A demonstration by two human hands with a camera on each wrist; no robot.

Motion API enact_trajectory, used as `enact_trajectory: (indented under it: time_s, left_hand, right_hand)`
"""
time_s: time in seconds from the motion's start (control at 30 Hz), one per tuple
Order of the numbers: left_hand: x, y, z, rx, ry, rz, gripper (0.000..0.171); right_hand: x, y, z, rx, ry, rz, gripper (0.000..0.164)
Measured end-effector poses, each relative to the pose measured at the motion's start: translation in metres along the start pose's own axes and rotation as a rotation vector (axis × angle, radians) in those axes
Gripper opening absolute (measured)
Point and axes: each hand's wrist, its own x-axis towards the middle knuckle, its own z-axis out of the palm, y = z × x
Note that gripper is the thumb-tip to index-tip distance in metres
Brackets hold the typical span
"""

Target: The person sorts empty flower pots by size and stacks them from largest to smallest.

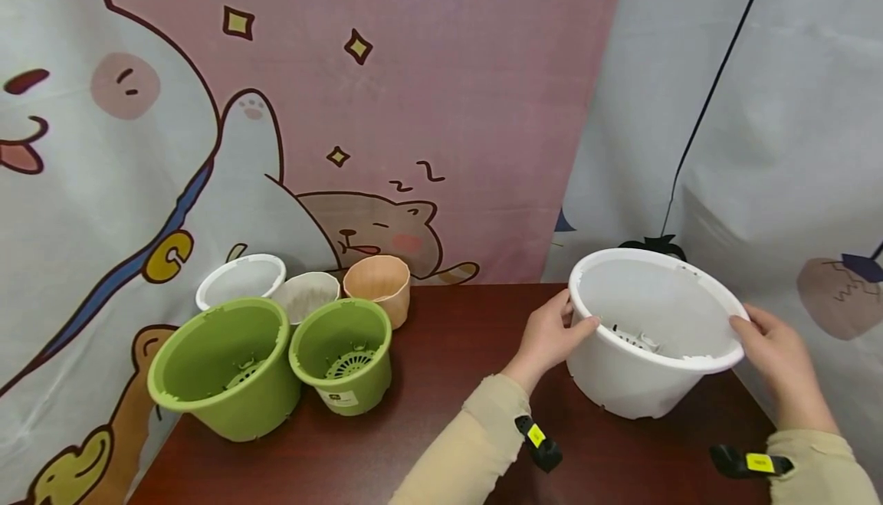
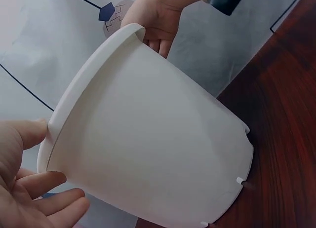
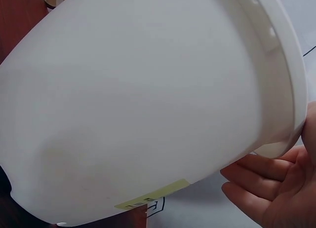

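A large white plastic flower pot [image 1: 621, 386] stands at the right of the table, its mouth upward and slatted drainage holes showing inside. My left hand [image 1: 555, 336] pinches its rim on the left, thumb on top and fingers beneath. On the opposite side my right hand [image 1: 779, 355] grips the rim the same way. In the left wrist view the smooth wall of the pot [image 2: 148, 129] shows small notches along its base. A yellow-green label [image 3: 153, 194] is stuck on the wall in the right wrist view. Whether the base touches the table, I cannot tell.
Grouped at the left are a large green pot [image 1: 228, 405], a smaller green pot [image 1: 355, 394], an orange pot [image 1: 393, 306], a cream pot [image 1: 334, 290] and another white pot [image 1: 207, 286]. The dark red table [image 1: 428, 405] meets a printed cloth [image 1: 483, 145] behind.
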Motion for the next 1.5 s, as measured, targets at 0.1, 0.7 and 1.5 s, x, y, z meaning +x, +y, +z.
enact_trajectory:
  time_s: [0.1, 0.7, 1.5]
  left_hand:
    - [-0.001, 0.0, 0.002, -0.062, 0.016, -0.024, 0.051]
    - [-0.015, 0.004, -0.025, -0.248, 0.255, 0.022, 0.051]
    - [-0.044, -0.003, -0.098, -0.262, 0.442, 0.066, 0.041]
  right_hand:
    - [-0.001, 0.001, 0.001, 0.017, 0.005, 0.0, 0.064]
    - [-0.025, -0.03, 0.022, 0.055, 0.148, -0.06, 0.057]
    - [-0.059, -0.084, 0.081, 0.199, 0.076, -0.177, 0.054]
